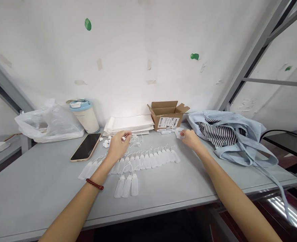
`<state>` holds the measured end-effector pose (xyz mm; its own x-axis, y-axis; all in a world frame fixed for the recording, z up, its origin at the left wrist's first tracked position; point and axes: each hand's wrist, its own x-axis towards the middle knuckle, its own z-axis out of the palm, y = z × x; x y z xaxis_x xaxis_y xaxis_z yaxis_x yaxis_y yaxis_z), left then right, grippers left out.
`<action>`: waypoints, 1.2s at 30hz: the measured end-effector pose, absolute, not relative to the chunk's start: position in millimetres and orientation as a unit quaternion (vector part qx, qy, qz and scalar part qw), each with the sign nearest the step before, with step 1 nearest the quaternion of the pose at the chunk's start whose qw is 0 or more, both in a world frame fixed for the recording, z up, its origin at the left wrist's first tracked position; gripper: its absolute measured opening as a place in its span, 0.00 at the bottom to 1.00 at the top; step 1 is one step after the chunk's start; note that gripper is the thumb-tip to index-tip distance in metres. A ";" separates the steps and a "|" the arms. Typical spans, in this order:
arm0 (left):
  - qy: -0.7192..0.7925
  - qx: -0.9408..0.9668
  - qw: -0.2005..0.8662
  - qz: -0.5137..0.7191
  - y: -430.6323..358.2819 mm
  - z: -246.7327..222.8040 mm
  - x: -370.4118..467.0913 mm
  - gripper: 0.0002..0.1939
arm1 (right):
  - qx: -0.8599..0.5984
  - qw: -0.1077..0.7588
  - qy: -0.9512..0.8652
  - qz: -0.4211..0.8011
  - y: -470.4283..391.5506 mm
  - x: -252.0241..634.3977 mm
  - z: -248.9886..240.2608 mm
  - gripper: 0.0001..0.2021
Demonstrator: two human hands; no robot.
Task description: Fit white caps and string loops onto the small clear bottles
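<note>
My left hand (119, 144), below a red bead bracelet, is closed in a pinch over a small pile of white caps and cords (136, 141); what it holds is too small to name. Further right, my right hand (189, 138) is closed on a translucent plastic bottle (178, 133) near the cardboard box. Between and below my hands a row of small translucent bottles with thin white cords (153, 160) lies on the grey table. Three more such bottles (126, 186) lie in front of that row.
A phone (86, 147), a lidded cup (86, 116) and a white plastic bag (50, 122) are at the left. White sheets (128, 123) and an open cardboard box (166, 116) stand behind; a light blue bag (229, 134) lies right.
</note>
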<state>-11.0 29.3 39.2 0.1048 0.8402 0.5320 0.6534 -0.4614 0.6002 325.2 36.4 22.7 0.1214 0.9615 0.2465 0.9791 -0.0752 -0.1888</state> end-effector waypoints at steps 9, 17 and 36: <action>0.469 0.802 -0.022 0.368 33.3 27.8 -14.6 0.20 | -0.694 0.238 -0.680 -0.022 31.5 307.4 29.5 0.16; 0.446 0.762 0.080 0.462 15.2 46.5 0.1 0.10 | -0.526 0.431 -0.715 0.166 10.7 258.7 40.2 0.10; 0.271 0.868 -0.060 0.411 2.6 48.0 10.5 0.11 | -0.399 0.440 -0.759 0.267 -15.2 227.4 37.7 0.15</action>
